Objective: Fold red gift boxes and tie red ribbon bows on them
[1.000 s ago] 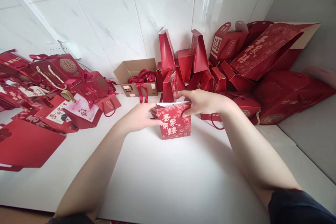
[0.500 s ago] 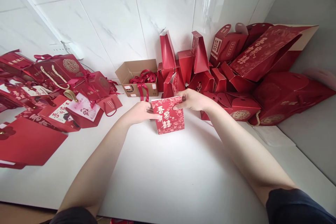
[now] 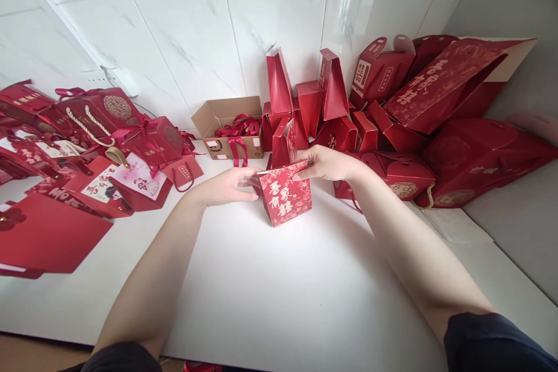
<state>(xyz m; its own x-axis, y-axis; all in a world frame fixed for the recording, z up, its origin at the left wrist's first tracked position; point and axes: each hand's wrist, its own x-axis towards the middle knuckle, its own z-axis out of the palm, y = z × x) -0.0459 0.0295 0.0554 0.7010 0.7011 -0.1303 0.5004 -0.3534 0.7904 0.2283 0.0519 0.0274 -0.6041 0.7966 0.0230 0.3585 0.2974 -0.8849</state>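
A small red gift box (image 3: 286, 193) with pale floral print and gold characters stands on the white table, turned slightly so that its left side shows. My right hand (image 3: 328, 164) grips its top edge at the right, thumb on the printed front and fingers behind. At the box's left side is my left hand (image 3: 231, 186), its thumb and fingers apart. The thumb lies off the front face; the fingertips reach the upper left edge, and whether they touch it I cannot tell. Just behind stands another red box (image 3: 283, 144) with a tapered top.
An open cardboard box (image 3: 231, 128) holding red ribbon (image 3: 239, 127) stands by the tiled wall. Several red boxes (image 3: 279, 81) crowd the back, with larger ones (image 3: 394, 171) at the right. Decorated gift boxes and bags (image 3: 142, 183) fill the left of the white table (image 3: 261, 290).
The printed box has turned and shifted slightly right, baring its left side. My left thumb has come off its front face, while my right hand keeps its hold at the top.
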